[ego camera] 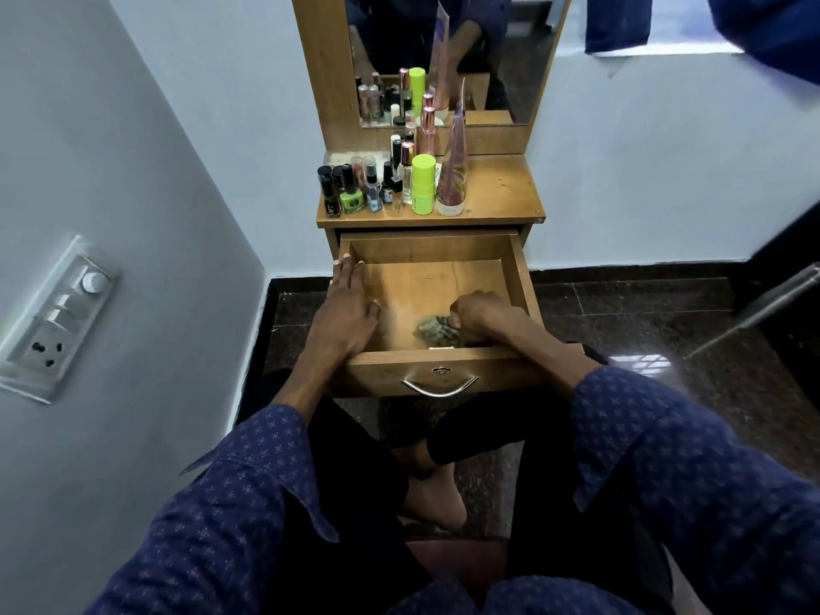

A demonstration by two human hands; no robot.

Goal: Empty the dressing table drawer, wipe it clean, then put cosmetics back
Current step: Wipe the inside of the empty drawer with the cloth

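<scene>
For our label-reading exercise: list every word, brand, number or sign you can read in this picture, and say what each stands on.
No text here can be read for certain.
Green nail polish: round dark mark on the front, too blurred to read.
Black bottle: pale print, too small.
Lime tube: no legible print.
Tall pink tube: faint pattern, no readable words.
Switch panel: no markings legible.
Drawer: lock and handle only, no text.

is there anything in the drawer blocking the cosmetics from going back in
Only the person's own hands. The drawer holds the right hand with the cloth, and the left hand rests on its left wall. The cosmetics stand on the tabletop behind.
</scene>
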